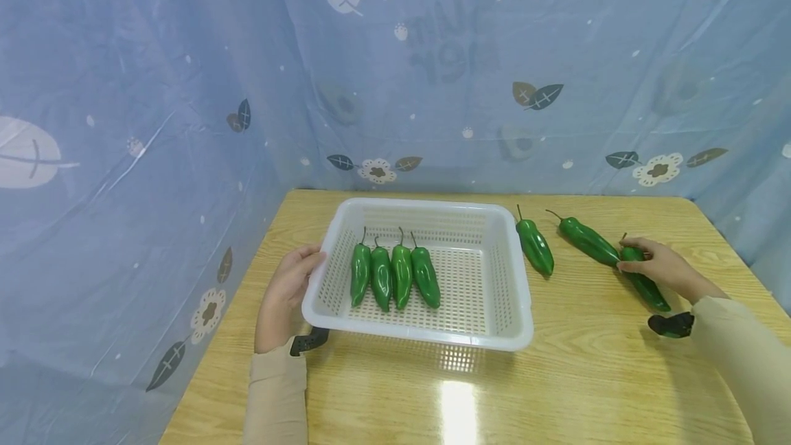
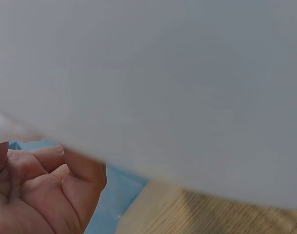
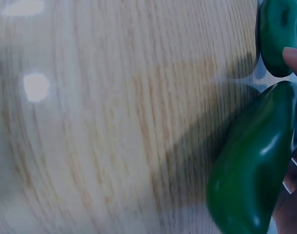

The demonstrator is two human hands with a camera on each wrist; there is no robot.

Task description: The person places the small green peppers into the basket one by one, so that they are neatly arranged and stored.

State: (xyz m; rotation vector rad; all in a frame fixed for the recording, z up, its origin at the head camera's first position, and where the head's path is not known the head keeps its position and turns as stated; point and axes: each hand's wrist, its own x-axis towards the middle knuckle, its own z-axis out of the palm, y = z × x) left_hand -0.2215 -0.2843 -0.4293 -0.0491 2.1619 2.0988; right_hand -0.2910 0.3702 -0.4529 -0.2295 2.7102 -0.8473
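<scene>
A white plastic basket (image 1: 426, 336) holds several green peppers (image 1: 402, 277), lined up side by side with stems toward the back. My left hand (image 1: 290, 283) grips the basket's left rim, thumb over the top. The basket's pale wall (image 2: 163, 97) fills most of the left wrist view, above the curled fingers. On the right side of the table, my right hand (image 1: 664, 268) holds a green pepper (image 1: 650, 292) between thumb and fingers near its stem end. That pepper's glossy body shows large in the right wrist view.
Another green pepper (image 1: 590, 242) lies just left of my right hand, its tip close to the held one. A further pepper (image 1: 536, 247) lies beside the basket's right wall. The wooden table (image 1: 575, 376) meets a blue patterned curtain (image 1: 445, 74) at the back and left.
</scene>
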